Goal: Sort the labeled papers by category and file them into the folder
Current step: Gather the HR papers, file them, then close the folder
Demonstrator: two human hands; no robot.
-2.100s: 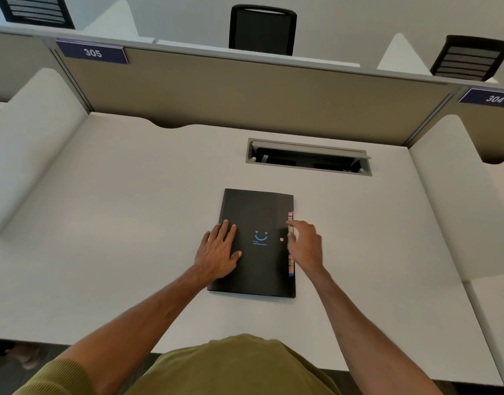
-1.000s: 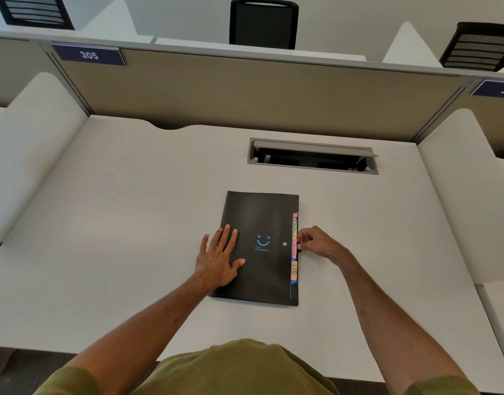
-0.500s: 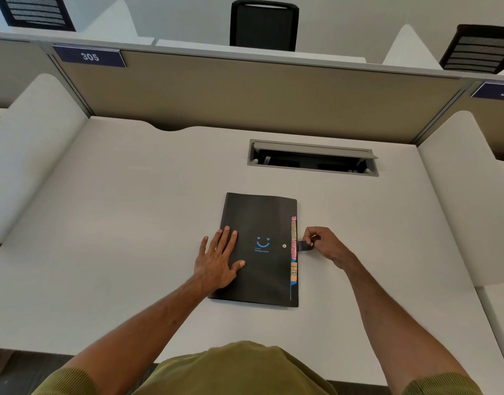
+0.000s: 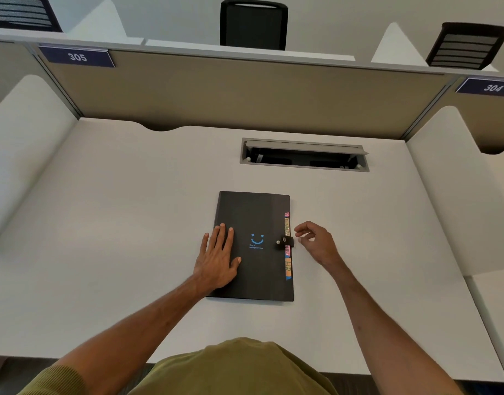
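Note:
A closed black folder (image 4: 256,215) with a blue smile mark lies flat on the white desk (image 4: 116,223). Coloured label tabs (image 4: 287,252) stick out along its right edge. A small black snap strap (image 4: 285,241) lies folded over that edge onto the cover. My left hand (image 4: 216,259) rests flat on the folder's left half, fingers straight. My right hand (image 4: 316,242) hovers just right of the strap, fingers loosely curled, holding nothing. No loose papers are in view.
A recessed cable tray (image 4: 303,155) with its lid raised sits in the desk behind the folder. White side dividers (image 4: 456,189) and a tan back partition (image 4: 245,95) bound the desk. Black chairs stand beyond the partition.
My right hand pinched the strap at the folder's right edge, then let go and drew slightly away; the strap now lies over the cover. My left hand stayed in place.

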